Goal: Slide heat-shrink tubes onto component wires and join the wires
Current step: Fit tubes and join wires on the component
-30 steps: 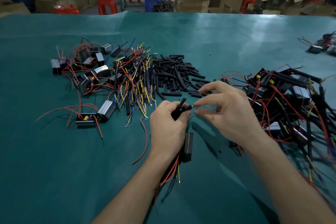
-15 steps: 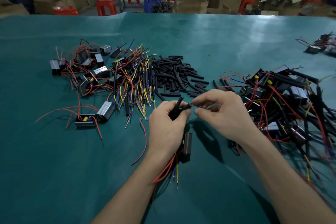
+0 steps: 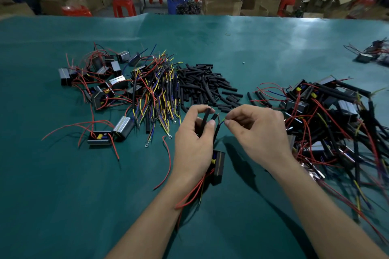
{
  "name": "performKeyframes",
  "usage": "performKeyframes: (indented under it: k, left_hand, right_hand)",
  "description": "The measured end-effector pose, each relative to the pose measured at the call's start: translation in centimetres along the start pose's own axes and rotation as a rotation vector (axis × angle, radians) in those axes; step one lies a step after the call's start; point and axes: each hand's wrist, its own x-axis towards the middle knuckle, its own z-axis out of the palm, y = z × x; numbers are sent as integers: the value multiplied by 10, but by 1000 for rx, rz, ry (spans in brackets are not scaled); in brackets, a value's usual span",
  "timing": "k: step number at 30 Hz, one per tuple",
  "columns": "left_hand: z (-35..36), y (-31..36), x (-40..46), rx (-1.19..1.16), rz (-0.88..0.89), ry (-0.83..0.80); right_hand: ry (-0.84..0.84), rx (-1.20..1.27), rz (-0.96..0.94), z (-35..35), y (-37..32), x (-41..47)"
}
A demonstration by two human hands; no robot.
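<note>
Black heat-shrink tubes [image 3: 207,119], two of them, stand up out of the left hand [image 3: 192,145]; thin, matte, the farther one long and slightly tilted, the nearer one shorter with a bare wire tip [image 3: 219,121] showing at its top end. Below the palm hangs the component [image 3: 218,167], a small dark block with a yellow part on its face, red and yellow leads trailing toward the forearm.

Left hand: fingers curled, thumb and forefinger clamped on the tubes, held upright just nearer the viewer than the loose tube pile [image 3: 207,88].

Right hand [image 3: 260,135]: knuckles up, thumb and forefinger pinched together on a short yellow-green wire end [image 3: 225,121], just right of the tubes. Whether the two wire ends touch is hard to say; the gap is tiny and blurred.

Left of the tube pile: a bundle of multicoloured wires [image 3: 156,94]. Right of it: a heap of finished components [image 3: 336,120] in black sleeving. All on a green mat [image 3: 84,195].
</note>
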Motion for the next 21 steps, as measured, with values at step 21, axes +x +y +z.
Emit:
performKeyframes:
  k: [21]
  left_hand:
    - [1,9,-6,280,113,-47]
  right_hand:
    - [0,91,-225,-5,-5,2]
